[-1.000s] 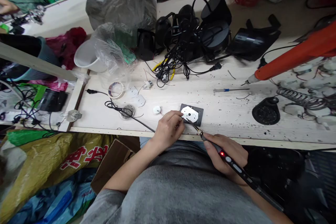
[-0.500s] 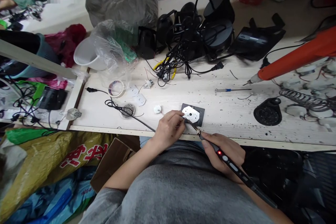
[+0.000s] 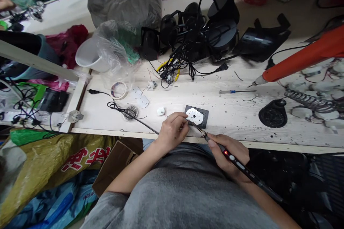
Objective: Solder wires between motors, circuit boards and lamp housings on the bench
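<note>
My right hand [image 3: 231, 154] grips a soldering iron [image 3: 242, 167] like a pen, its red light lit. The iron's tip meets the lower left edge of a white octagonal circuit board [image 3: 194, 116], beside my left fingertips. The board lies on a black rectangular plate [image 3: 205, 113] near the table's front edge. My left hand [image 3: 172, 131] is closed in a pinch at the board's left edge, on a thin wire mostly hidden by the fingers. That wire seems to lead from a small white round part [image 3: 160, 111] just left of the hand.
A screwdriver [image 3: 236, 92] lies behind the board. At the right are an orange-red electric screwdriver [image 3: 301, 61] and a black soldering stand [image 3: 272, 113] with a coil. Black lamp housings and tangled cables [image 3: 188, 57] sit at the back; a wire-ball tip cleaner [image 3: 130, 113] stands left.
The soldering iron's handle has shifted slightly in my right hand's hold, while its tip stays at the board edge. My left hand keeps its pinch nearly unmoved.
</note>
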Motion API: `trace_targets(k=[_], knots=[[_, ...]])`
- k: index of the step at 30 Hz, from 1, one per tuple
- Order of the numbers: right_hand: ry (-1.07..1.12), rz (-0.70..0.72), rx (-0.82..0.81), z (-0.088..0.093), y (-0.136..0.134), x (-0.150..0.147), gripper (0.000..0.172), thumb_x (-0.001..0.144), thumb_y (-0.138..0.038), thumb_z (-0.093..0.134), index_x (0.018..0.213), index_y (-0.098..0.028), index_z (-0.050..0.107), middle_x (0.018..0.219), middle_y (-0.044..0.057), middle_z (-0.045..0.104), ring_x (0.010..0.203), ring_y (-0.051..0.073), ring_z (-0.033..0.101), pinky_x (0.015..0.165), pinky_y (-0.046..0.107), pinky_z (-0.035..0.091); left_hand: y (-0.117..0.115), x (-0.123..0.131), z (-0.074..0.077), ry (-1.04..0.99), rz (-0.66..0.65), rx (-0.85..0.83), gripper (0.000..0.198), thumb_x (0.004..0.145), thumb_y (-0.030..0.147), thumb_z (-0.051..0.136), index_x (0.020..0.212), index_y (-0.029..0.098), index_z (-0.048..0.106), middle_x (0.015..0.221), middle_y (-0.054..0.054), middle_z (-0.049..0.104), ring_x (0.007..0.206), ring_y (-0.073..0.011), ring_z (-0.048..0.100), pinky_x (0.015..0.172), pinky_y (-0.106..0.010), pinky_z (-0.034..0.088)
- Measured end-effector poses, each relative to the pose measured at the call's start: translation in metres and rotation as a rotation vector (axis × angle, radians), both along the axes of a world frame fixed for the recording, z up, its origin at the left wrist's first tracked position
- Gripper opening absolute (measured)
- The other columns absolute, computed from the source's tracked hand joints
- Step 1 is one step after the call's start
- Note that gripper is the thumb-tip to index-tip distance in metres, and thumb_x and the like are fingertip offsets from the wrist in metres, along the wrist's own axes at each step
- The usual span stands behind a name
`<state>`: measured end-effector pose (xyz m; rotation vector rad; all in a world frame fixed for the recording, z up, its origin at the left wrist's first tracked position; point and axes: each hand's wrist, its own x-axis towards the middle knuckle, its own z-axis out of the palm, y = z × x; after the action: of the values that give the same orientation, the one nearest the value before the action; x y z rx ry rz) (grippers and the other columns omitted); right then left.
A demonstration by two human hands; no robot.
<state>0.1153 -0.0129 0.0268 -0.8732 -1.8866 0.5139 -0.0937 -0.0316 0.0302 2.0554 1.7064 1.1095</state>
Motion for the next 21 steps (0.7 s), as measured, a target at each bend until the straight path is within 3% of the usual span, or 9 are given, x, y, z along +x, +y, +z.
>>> trace_targets(k=[8,17,21], knots=[[-0.089,0.112,-0.032,0.006,-0.001,0.008,0.032,0.087,-0.006,0.068,0.115,-0.021,0.072,0.091,0.002,0.078,0.074,0.017,0.075,0.067,0.026,0.064,0.000,0.001,-0.001,-0.022,0.012,-0.020,0.010,0.090,0.010,0.060,0.084,0.019,0.059,0.097,-0.007,0.073,0.074,-0.0123,0.067,0.059,-0.022,0.054],[0.063,-0.036,-0.124,0.005,-0.007,0.012,0.033,0.091,-0.013,0.067,0.120,-0.029,0.072,0.092,0.000,0.078,0.067,0.017,0.074,0.061,0.030,0.064,0.000,0.000,0.000,-0.034,0.004,-0.034,0.011,0.088,0.009,0.059,0.083,0.019,0.059,0.097,-0.007,0.072,0.077,-0.0135,0.068,0.062,-0.023,0.055],[0.040,-0.069,-0.169,0.011,-0.008,0.015,0.031,0.089,-0.011,0.070,0.115,-0.028,0.074,0.093,0.000,0.078,0.068,0.016,0.074,0.067,0.030,0.065,0.001,0.000,-0.001,-0.028,0.005,-0.015,0.012,0.088,0.008,0.059,0.082,0.018,0.058,0.098,-0.008,0.072,0.077,-0.0129,0.068,0.062,-0.022,0.055]])
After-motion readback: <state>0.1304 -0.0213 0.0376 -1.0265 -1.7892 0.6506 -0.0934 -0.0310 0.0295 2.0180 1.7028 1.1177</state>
